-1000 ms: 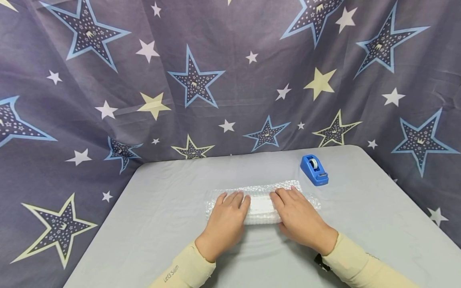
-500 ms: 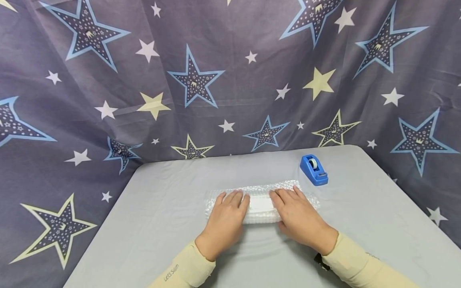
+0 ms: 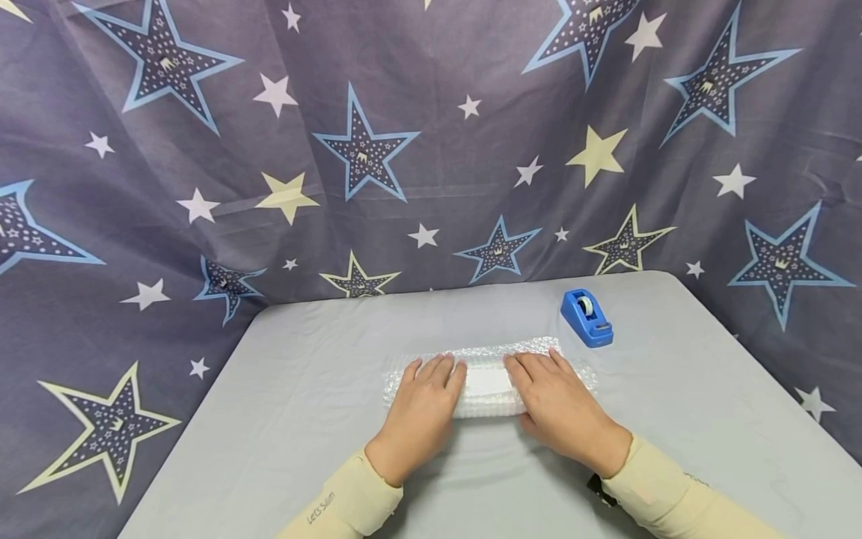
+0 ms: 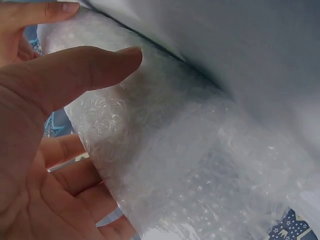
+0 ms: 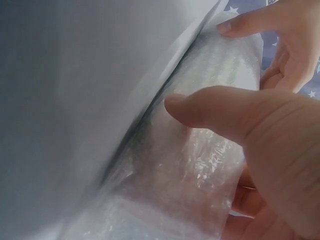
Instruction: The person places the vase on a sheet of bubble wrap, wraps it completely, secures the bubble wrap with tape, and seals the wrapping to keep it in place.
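A bubble-wrap bundle (image 3: 488,404) lies crosswise on the table, with something white (image 3: 486,380) showing through its middle. My left hand (image 3: 420,408) grips its left part, fingers over the top and far side. In the left wrist view, the left thumb (image 4: 100,67) lies along the near side of the wrap (image 4: 165,165). The right part is gripped by my right hand (image 3: 562,404) in the same way. Its thumb (image 5: 210,107) presses the near side of the wrap in the right wrist view. What is inside is blurred by the wrap.
A blue tape dispenser (image 3: 587,318) with a roll of clear tape stands behind the bundle to the right. A pale grey cloth (image 3: 289,419) covers the table. Star-patterned fabric (image 3: 431,150) hangs behind and along the sides.
Both hands keep their grip on the bubble-wrap bundle at almost the same spot. The right hand's little finger has spread slightly outward.
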`<control>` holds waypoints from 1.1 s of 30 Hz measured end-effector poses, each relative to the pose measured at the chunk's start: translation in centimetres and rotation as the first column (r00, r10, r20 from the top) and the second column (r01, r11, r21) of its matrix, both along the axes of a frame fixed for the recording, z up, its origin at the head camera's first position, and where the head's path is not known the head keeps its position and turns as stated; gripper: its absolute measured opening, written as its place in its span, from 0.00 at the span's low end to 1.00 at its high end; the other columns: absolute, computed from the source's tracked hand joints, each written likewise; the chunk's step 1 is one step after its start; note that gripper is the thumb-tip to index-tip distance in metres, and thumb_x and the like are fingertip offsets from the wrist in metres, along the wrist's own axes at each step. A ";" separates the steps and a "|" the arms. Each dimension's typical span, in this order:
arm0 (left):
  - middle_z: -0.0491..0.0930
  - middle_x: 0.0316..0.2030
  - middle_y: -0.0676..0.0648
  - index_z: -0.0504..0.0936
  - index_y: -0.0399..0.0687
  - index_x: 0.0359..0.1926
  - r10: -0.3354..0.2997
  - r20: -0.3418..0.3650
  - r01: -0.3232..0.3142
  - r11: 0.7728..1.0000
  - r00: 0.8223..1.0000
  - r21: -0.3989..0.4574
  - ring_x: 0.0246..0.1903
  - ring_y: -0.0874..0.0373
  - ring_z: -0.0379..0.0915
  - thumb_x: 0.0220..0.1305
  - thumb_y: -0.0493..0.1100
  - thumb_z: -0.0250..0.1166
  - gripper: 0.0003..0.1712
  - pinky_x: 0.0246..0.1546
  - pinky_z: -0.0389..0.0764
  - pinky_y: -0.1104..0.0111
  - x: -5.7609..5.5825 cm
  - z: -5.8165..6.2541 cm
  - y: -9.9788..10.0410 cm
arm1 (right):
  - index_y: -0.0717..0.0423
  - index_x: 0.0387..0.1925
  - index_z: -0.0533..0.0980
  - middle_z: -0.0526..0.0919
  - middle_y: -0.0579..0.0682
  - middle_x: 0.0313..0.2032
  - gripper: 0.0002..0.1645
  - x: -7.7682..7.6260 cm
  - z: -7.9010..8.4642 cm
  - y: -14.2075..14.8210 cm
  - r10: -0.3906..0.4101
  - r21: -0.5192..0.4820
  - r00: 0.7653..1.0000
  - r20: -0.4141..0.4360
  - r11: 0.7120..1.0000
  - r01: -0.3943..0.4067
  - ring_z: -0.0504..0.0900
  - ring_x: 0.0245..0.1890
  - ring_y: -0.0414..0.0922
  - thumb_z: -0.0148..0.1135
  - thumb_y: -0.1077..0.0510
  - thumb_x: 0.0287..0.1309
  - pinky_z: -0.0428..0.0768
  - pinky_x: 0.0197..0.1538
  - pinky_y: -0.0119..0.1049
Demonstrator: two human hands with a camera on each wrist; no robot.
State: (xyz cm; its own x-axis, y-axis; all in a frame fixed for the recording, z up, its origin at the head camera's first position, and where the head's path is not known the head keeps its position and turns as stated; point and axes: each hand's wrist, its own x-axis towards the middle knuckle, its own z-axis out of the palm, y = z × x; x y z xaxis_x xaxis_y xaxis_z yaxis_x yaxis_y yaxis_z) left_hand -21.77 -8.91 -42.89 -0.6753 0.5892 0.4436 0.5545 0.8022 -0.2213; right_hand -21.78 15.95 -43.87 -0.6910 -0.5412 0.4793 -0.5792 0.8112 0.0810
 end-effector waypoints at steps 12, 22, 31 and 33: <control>0.82 0.57 0.42 0.77 0.42 0.63 -0.014 -0.016 0.015 1.000 1.000 0.015 0.57 0.46 0.80 0.42 0.35 0.75 0.40 0.60 0.76 0.46 -0.2 -0.1 0.0 | 0.61 0.66 0.74 0.81 0.57 0.56 0.52 0.1 -0.1 -0.1 -0.044 0.005 0.998 -0.053 0.999 0.045 0.81 0.56 0.57 0.81 0.50 0.35 0.74 0.63 0.62; 0.84 0.51 0.45 0.78 0.44 0.56 -0.038 -0.021 0.038 0.998 0.999 0.041 0.52 0.48 0.82 0.40 0.34 0.73 0.35 0.55 0.77 0.53 -0.4 0.2 -0.5 | 0.60 0.63 0.75 0.82 0.55 0.55 0.51 0.1 0.2 -0.2 -0.043 0.006 0.998 -0.048 0.999 0.044 0.82 0.55 0.56 0.82 0.49 0.33 0.73 0.63 0.61; 0.84 0.45 0.47 0.79 0.46 0.51 -0.067 -0.030 0.068 0.997 0.997 0.043 0.46 0.49 0.83 0.35 0.34 0.74 0.34 0.51 0.77 0.54 -0.2 0.7 -0.4 | 0.56 0.55 0.76 0.83 0.52 0.50 0.45 0.3 0.7 -0.1 -0.058 0.015 0.998 -0.023 0.998 0.059 0.82 0.52 0.54 0.82 0.50 0.28 0.72 0.64 0.61; 0.83 0.43 0.48 0.78 0.47 0.49 -0.071 -0.034 0.073 0.997 0.997 0.040 0.44 0.50 0.83 0.35 0.34 0.74 0.33 0.50 0.77 0.54 -0.1 0.7 -0.3 | 0.56 0.54 0.76 0.83 0.52 0.48 0.44 0.5 0.8 0.0 -0.058 0.020 0.998 -0.018 0.998 0.058 0.82 0.51 0.53 0.82 0.50 0.27 0.72 0.64 0.61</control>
